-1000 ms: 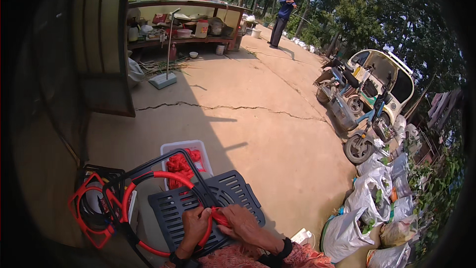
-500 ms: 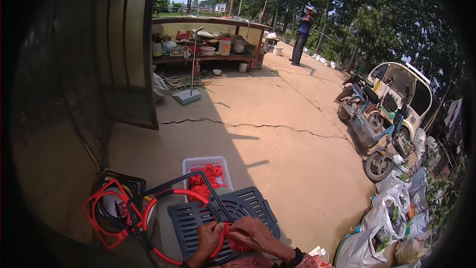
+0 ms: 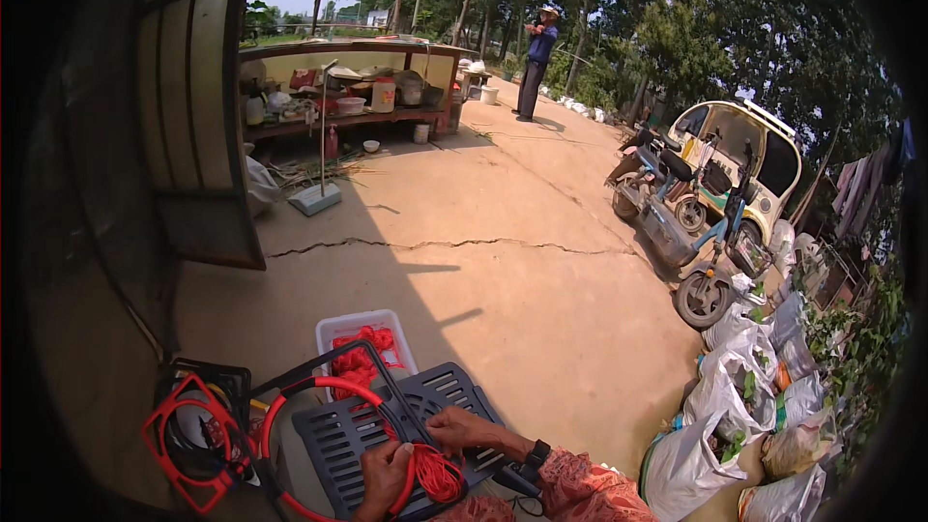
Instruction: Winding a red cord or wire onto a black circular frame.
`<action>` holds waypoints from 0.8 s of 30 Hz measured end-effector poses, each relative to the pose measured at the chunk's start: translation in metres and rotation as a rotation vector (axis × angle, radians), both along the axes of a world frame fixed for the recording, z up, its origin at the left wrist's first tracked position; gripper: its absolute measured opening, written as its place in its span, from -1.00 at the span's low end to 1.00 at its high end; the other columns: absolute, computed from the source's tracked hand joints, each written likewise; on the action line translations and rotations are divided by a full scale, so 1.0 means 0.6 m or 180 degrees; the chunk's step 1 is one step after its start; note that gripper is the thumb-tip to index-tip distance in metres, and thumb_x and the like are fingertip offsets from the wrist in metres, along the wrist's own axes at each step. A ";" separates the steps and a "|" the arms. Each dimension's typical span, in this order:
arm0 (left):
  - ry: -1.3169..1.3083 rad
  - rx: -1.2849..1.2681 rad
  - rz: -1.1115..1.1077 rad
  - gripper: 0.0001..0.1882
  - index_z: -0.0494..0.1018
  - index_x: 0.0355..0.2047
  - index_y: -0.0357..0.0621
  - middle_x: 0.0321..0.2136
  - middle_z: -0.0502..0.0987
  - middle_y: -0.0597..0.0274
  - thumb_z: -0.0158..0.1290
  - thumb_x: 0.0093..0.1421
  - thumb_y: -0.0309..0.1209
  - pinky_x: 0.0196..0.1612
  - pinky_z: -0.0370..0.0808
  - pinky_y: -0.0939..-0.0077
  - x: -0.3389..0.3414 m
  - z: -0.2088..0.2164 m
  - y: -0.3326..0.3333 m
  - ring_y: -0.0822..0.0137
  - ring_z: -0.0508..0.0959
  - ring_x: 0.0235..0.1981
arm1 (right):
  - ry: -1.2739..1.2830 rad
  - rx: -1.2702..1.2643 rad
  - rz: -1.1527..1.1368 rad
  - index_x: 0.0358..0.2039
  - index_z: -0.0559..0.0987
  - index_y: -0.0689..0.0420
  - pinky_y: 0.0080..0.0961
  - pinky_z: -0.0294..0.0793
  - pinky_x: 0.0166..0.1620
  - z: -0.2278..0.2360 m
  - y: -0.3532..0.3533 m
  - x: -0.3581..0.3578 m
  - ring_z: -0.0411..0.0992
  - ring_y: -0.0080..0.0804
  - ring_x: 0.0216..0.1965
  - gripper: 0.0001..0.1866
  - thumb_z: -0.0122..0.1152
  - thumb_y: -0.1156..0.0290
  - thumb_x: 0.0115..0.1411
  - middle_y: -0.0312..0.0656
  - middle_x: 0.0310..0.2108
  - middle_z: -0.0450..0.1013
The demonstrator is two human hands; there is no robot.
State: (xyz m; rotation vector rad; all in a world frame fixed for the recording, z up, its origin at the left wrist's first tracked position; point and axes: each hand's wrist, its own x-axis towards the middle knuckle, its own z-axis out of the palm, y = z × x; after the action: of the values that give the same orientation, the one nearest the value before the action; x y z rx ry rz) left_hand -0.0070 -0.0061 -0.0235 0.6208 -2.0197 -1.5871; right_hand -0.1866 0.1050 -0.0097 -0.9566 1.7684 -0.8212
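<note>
A bundle of thin red cord [image 3: 440, 473] hangs against the red hoop [image 3: 267, 430], low in the middle of the view. My left hand [image 3: 384, 476] is closed into a fist with its thumb up, beside the hoop and just left of the bundle. What lies inside that fist is hidden. My right hand [image 3: 462, 428] is closed in a pinch above the bundle, by the black frame bar [image 3: 401, 404], and what it pinches is too small to name. Beneath both hands is a black slatted plastic panel [image 3: 333, 435]. A white plastic bin [image 3: 411, 360] holding more red cord stands just beyond.
A red frame [image 3: 153, 440] and black parts lie at left. White sacks [image 3: 691, 469] line the right, below a parked scooter [image 3: 677, 222] and a small white vehicle [image 3: 744, 150]. A person [image 3: 535, 68] stands far off. A platform scale [image 3: 315, 198] stands near a cluttered shelf [image 3: 362, 121].
My right hand has moved up and away from my left, leaving the red cord bundle more exposed. The view has shifted right. The distant person's arms now reach forward.
</note>
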 end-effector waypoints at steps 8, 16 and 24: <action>0.0125 0.0400 -0.0207 -0.70 0.53 -0.56 -0.36 -0.69 0.51 0.27 0.02 0.20 -0.36 -0.52 0.38 0.53 0.007 0.023 0.010 0.51 0.45 -0.62 | -0.0227 -0.0389 0.0200 -0.22 0.59 0.15 -0.64 0.38 -0.30 0.032 0.004 0.011 0.39 -0.69 -0.38 -0.71 0.14 0.18 0.24 -0.39 -0.47 0.47; -0.0298 0.0201 -0.0318 -0.69 0.53 -0.53 -0.38 -0.64 0.56 0.19 -0.01 0.24 -0.38 -0.46 0.47 0.54 0.018 0.013 -0.001 0.45 0.54 -0.59 | 0.0323 -0.0718 -0.1586 -0.26 0.51 0.27 -0.53 0.45 -0.24 0.028 0.005 0.024 0.46 -0.45 -0.34 -0.69 0.17 0.24 0.21 -0.13 -0.34 0.51; 0.0175 0.2179 -0.0276 -0.75 0.46 -0.40 -0.44 -0.54 0.57 0.01 -0.03 0.29 -0.42 -0.49 0.55 0.51 0.016 0.029 0.010 0.29 0.59 -0.60 | -0.4728 -0.2640 -0.1862 -0.33 0.37 0.13 -0.49 0.45 -0.38 0.022 0.034 -0.047 0.30 -0.52 -0.55 -0.72 -0.13 0.19 0.39 -0.31 -0.54 0.31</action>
State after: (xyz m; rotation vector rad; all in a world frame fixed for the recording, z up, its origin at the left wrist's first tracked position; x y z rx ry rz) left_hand 0.0026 -0.0001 -0.0064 0.7171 -1.4486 -2.3329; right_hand -0.2145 0.1252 0.0037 -0.0262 0.2990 -2.0026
